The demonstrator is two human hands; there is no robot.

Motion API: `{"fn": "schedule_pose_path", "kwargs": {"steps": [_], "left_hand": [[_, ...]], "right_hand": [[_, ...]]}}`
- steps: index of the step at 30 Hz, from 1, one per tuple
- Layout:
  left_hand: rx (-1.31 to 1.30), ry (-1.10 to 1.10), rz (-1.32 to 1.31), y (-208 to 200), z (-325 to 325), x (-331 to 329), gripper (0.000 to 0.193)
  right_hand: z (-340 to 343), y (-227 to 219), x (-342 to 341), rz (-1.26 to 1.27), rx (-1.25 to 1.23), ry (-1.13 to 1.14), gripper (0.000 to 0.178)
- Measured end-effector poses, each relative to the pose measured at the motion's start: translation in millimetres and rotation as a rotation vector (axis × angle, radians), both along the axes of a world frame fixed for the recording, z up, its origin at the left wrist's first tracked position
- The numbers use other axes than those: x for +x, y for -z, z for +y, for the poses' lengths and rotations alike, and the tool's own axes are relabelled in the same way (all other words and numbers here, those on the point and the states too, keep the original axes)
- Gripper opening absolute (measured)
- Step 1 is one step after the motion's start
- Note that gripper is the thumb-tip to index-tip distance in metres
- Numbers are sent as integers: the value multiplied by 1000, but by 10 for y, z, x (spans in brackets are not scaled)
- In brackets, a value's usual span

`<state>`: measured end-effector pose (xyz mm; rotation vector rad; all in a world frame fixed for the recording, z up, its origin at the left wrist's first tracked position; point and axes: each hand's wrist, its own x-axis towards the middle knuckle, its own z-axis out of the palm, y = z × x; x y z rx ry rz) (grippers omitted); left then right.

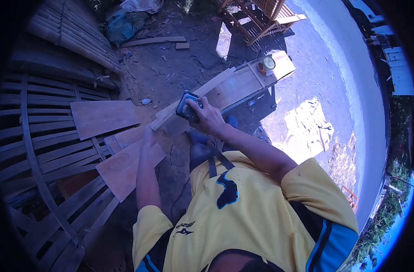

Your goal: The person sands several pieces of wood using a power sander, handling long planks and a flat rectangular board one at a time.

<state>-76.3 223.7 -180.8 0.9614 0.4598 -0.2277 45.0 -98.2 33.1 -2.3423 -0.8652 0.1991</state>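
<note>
A long narrow wooden board (pixel 218 81) lies slantwise along a low wooden bench (pixel 236 93). My left hand (pixel 147 137) grips the board's near end, though its fingers are hard to make out. On top of the board sits a black and grey power tool that looks like an electric sander (pixel 187 105). My right hand (pixel 209 118) is wrapped over it from the right, pressing it down against the wood. The tool's underside is hidden.
Flat wooden panels (pixel 105 119) rest on a slatted bamboo platform (pixel 48 140) at left. A can (pixel 267 63) stands at the bench's far end. Beyond it is a wooden chair (pixel 272 16). A pale crumpled sheet (pixel 309 124) covers ground at right. Wood scraps (pixel 157 41) lie farther off.
</note>
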Motion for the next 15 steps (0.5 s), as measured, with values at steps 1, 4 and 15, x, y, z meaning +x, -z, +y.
{"fn": "schedule_pose_path", "kwargs": {"steps": [1,4,15], "left_hand": [[333,114,-26,3,25,29,37],[695,224,-49,-78,19,59,39],[1450,666,-37,-1728,-814,761,54]], "right_hand": [[-153,11,172,-22,39,75,95],[-552,-33,777,42,21,285,89],[-2489,250,1938,96,128,866,88]]}}
